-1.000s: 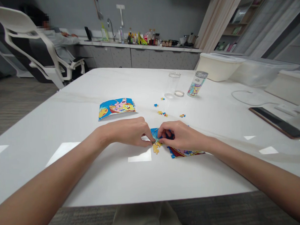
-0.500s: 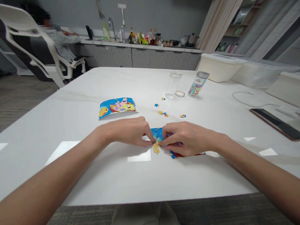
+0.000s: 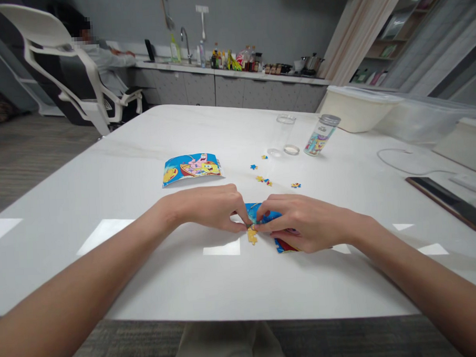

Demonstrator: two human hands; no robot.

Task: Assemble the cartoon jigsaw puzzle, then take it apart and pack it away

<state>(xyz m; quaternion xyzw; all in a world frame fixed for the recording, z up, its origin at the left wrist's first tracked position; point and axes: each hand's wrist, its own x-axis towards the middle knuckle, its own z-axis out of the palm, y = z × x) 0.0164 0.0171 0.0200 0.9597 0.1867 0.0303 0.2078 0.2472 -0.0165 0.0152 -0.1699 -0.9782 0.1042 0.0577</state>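
Note:
My left hand [image 3: 206, 210] and my right hand [image 3: 305, 223] meet on the white table [image 3: 144, 203], their fingertips pinching at a small jigsaw piece [image 3: 251, 227]. Below the fingertips lie joined yellow jigsaw pieces [image 3: 252, 237]. A blue and red assembled puzzle section [image 3: 263, 212] sits mostly under my right hand, which hides much of it. Beyond my hands lie a printed cartoon picture card [image 3: 192, 169] and several loose jigsaw pieces [image 3: 263, 180].
A clear plastic cup [image 3: 286, 131] and a round lid [image 3: 291, 150] stand beside a cartoon-labelled jar [image 3: 322, 135]. A dark phone [image 3: 448, 203] and a white cable [image 3: 403, 158] lie at right. A seated person [image 3: 102, 63] works beyond the table.
My right hand has slid left and covers more of the puzzle section. The whole scene has shifted slightly right in view as my head moved.

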